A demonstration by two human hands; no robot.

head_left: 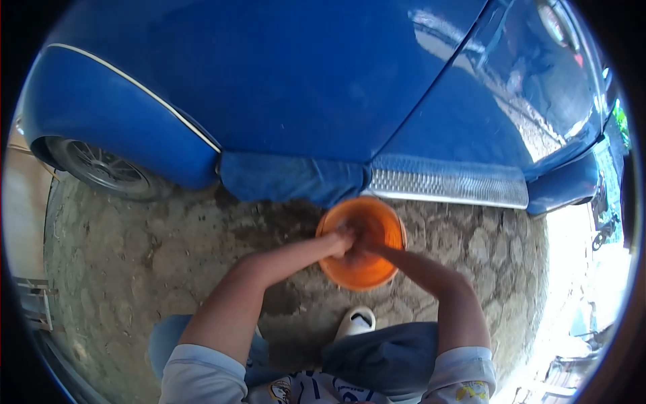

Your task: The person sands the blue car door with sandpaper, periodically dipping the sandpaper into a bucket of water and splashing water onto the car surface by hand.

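An orange bucket (397,232) stands on the paved ground in front of me, beside the car. Both of my hands reach down into it. My left hand (344,240) is at the left of the opening, and my right hand (365,245) is close beside it, the two touching or nearly so. Motion blurs the fingers, and whatever they may hold inside the bucket cannot be made out. A dark blue cloth (289,176) drapes over the left part of the car's running board (447,180), just behind the bucket.
The blue car (282,81) fills the upper view, with a rounded fender (121,111) and wheel (101,165) at left. Stone paving (161,262) lies below, with dark damp-looking patches near the bucket. My light-coloured shoe (354,323) is just in front of the bucket.
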